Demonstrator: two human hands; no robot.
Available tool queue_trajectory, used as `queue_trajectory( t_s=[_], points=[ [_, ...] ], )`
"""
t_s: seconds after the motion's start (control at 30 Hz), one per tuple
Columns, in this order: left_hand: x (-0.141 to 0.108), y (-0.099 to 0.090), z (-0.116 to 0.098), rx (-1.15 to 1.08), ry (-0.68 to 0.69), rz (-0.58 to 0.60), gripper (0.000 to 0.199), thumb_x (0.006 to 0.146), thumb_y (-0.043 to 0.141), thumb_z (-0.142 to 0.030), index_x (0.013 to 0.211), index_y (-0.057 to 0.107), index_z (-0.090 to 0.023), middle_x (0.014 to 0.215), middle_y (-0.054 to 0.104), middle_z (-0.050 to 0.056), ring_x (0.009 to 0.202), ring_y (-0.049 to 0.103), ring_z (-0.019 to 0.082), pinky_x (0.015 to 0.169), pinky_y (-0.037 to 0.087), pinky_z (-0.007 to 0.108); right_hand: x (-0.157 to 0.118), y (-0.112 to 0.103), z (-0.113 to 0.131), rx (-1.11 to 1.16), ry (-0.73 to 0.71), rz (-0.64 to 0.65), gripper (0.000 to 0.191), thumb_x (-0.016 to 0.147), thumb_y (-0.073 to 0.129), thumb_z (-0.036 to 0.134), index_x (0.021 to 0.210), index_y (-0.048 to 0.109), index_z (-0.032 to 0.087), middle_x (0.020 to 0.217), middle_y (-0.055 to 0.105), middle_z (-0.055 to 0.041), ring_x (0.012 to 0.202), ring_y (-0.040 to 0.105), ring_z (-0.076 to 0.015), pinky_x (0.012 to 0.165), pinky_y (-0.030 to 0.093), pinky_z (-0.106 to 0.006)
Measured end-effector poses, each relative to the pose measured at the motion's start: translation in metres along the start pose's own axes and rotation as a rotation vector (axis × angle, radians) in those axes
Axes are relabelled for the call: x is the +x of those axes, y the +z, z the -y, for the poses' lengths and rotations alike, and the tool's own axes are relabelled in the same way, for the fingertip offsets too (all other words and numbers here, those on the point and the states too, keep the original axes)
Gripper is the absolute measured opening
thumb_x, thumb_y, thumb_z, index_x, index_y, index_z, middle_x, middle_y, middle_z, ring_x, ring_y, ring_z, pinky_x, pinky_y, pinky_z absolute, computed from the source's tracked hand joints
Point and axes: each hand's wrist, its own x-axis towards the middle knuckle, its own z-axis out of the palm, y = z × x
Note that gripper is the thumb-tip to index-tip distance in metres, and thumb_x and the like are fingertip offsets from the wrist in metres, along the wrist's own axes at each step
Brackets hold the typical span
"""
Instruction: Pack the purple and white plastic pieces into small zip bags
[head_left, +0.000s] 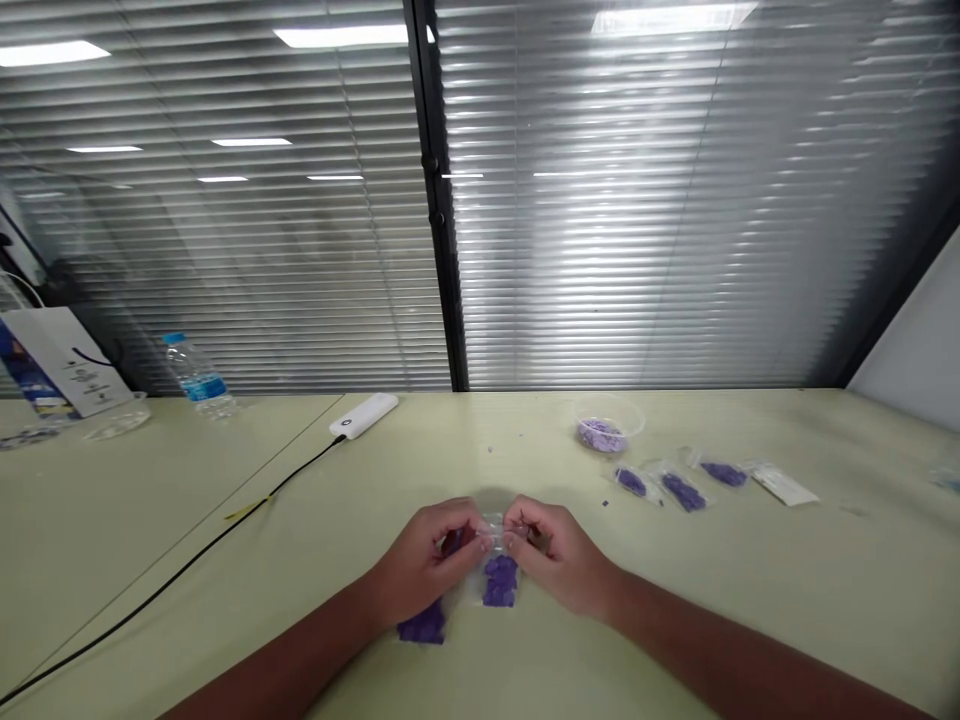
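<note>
Pinching a clear bag by its top with left hand and right hand, centrally at the counter.
Having purple pieces already inside, closure unclear; having a second filled bag by left hand, three filled bags lying farther right, pale pieces remaining in a tub.

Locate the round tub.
In the head view, the tub stands right of centre, just behind the left end of the row of bags, beyond the right hand.

From the right hand, open worktop reaches to the filled bags, while a black cable crosses the left side.
</note>
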Motion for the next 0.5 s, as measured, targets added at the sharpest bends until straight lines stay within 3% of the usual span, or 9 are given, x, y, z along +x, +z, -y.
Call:
queue_trajectory(
  t_s=[0.3,0.5],
  points=[
    [-0.001,0.0039,-0.0039,0.03,0.005,0.011,0.025,0.095,0.059,-0.03,0.075,0.062,-0.015,0.069,0.051,-0.001,0.064,0.046,0.011,0.06,0.033,0.023,-0.0023,0.0016,0.0066,-0.026,-0.028,0.04,0.01,0.084,0.061,0.013,0.077,0.055,0.017,0.066,0.046,0.0052,0.059,0.038,-0.0076,0.053,0.028,-0.02],
    [-0.0008,0.0041,-0.0099,0.062,0.036,0.035,0.03,0.097,0.058,-0.036,0.076,0.061,-0.015,0.071,0.052,-0.001,0.066,0.047,0.011,0.061,0.034,0.023,-0.0026,0.003,0.0008,-0.011,-0.007,0.065,0.014,0.09,0.063,0.022,0.08,0.054,0.017,0.065,0.045,0.0056,0.057,0.036,-0.0071,0.05,0.026,-0.02]
  ],
)
